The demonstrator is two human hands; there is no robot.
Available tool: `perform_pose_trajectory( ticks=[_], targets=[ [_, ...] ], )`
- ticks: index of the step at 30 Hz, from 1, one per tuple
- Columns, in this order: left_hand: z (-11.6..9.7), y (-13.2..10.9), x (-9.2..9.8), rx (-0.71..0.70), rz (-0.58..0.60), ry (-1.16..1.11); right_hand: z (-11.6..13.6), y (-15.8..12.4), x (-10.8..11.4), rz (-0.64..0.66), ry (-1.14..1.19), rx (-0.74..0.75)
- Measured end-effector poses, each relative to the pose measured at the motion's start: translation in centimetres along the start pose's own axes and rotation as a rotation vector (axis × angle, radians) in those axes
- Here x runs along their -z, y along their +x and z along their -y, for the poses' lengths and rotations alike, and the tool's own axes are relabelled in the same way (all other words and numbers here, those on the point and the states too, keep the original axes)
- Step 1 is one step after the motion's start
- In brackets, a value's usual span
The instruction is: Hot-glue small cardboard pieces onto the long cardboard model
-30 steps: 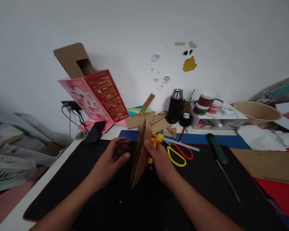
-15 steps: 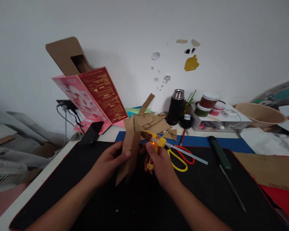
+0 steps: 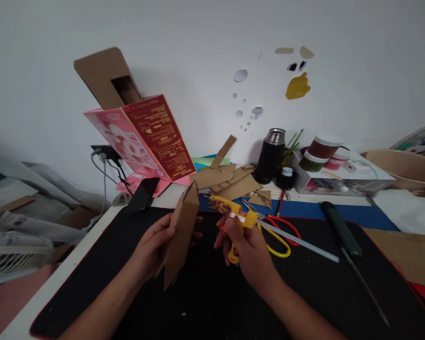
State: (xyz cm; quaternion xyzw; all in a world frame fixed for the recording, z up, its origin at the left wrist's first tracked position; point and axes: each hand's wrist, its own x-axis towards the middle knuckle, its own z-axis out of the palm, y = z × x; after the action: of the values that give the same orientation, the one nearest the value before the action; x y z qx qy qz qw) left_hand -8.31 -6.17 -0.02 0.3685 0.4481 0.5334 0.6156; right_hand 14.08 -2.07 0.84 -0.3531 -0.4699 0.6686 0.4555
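My left hand (image 3: 155, 246) grips a folded piece of cardboard (image 3: 183, 231), held tilted above the black mat (image 3: 212, 302). In my right hand (image 3: 250, 248) is a yellow hot glue gun (image 3: 235, 214), its dirty nozzle aimed left at the cardboard with a small gap between them. A long translucent glue stick (image 3: 301, 242) sticks out of the gun's back. Behind it, scissors with a yellow handle loop (image 3: 280, 252) and red-handled scissors (image 3: 293, 234) lie partly covered by the gun and my hand.
Cardboard scraps (image 3: 230, 182) lie behind my hands. A black thermos (image 3: 270, 156) and paint jars (image 3: 325, 147) stand at the back right. To the right lies a green-handled pointed tool (image 3: 343, 233). On the left are a phone (image 3: 142, 194) and a red and pink folder (image 3: 159, 134).
The glue gun has drawn back to the right, away from the cardboard. My left hand has turned the piece so its broad face shows. The camera view has shifted slightly left.
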Motion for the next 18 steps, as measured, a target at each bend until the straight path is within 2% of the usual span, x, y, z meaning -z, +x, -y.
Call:
perform_pose_trajectory(
  ticks=[7, 12, 18],
  targets=[
    [-0.5, 0.2, 1.2, -0.054, 0.031, 0.195, 0.5, -0.9, -0.1, 0.008, -0.052, 0.010],
    [-1.1, 0.4, 2.0, -0.078, 0.041, 0.123, 0.8, -1.0, 0.0, 0.012, -0.075, 0.014],
    [-1.8, -0.1, 1.8, -0.088, -0.014, 0.138, 0.8, -1.2, -0.2, 0.037, -0.085, 0.017]
  ],
)
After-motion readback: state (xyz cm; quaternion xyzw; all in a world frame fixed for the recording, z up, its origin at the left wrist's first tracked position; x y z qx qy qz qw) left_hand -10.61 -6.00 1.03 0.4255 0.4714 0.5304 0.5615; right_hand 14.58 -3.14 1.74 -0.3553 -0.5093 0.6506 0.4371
